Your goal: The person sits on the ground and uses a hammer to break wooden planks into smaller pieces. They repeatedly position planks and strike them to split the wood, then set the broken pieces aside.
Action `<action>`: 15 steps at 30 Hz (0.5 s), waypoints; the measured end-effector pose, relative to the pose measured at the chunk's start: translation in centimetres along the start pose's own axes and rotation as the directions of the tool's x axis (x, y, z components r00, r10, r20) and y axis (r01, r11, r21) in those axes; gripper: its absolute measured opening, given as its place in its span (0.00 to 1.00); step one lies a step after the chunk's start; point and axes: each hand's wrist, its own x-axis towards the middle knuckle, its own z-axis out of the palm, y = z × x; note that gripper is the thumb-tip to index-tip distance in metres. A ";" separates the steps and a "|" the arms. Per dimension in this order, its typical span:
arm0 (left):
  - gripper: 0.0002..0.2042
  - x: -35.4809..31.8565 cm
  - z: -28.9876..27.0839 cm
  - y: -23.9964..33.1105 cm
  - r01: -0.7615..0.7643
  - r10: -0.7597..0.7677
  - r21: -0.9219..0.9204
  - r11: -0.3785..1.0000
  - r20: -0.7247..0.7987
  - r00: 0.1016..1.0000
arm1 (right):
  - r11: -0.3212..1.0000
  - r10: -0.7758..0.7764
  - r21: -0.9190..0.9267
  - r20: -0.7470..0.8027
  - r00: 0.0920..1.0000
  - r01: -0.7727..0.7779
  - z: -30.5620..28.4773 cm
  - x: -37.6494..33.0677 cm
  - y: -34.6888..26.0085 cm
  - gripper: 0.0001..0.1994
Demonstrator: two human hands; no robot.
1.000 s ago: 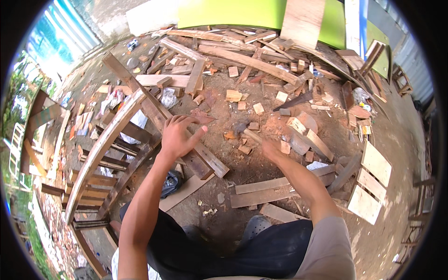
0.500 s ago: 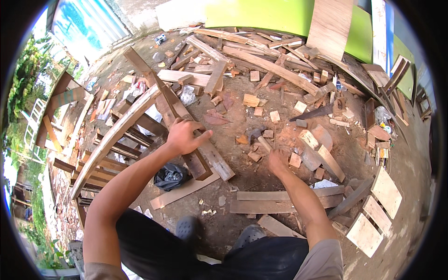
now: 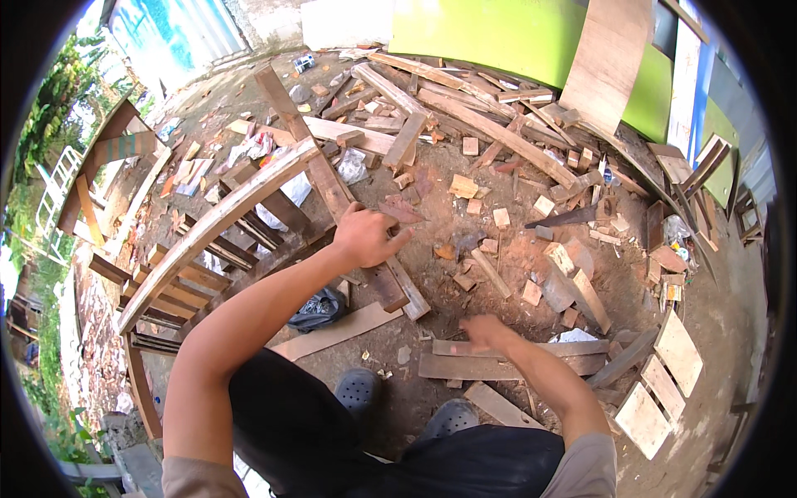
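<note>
My left hand (image 3: 365, 237) is closed on a brown wooden beam (image 3: 329, 184), part of a slatted frame with a curved rail (image 3: 217, 222) that leans on its side at the left. Beside the near end of that beam a second, paler beam end (image 3: 415, 305) sticks out. My right hand (image 3: 487, 334) hovers just over a flat board (image 3: 452, 348) in front of my feet, fingers slightly blurred and apart, with nothing visible in them. On the dirt beyond it lies a short, pale wooden stick (image 3: 492, 274), with a dark lump near its far end.
Scrap timber (image 3: 498, 137) is heaped at the back against green panels (image 3: 473, 37). A hand saw (image 3: 573, 217) lies among small wood blocks (image 3: 501, 217). A black plastic bag (image 3: 320, 309) sits under the frame. Pale panels (image 3: 664, 390) lie at the right.
My right hand has let go of the pale stick, now lying on the ground, and moved back toward the boards near my feet. My left hand stays on the beam. The view has shifted slightly.
</note>
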 end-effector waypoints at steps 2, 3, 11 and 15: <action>0.24 -0.3 -0.4 -0.3 -0.008 0.007 0.026 1.000 0.043 0.999 | 0.992 -0.082 -0.107 -0.088 0.993 0.072 2.6 -2.1 -2.4 0.47; 0.24 -0.2 -0.3 -0.2 0.001 -0.003 0.042 0.999 0.061 0.998 | 0.982 -0.120 -0.158 -0.125 0.985 0.100 3.3 -3.0 -3.0 0.49; 0.24 1.0 0.7 0.1 -0.004 0.000 0.053 0.999 0.073 0.997 | 0.986 0.151 -0.047 -0.123 0.981 -0.158 5.1 -4.4 -2.6 0.47; 0.27 2.7 1.5 -1.0 -0.054 0.059 -0.029 0.998 0.202 0.978 | 0.966 0.254 -0.039 -0.070 0.965 -0.257 5.9 -5.3 0.8 0.46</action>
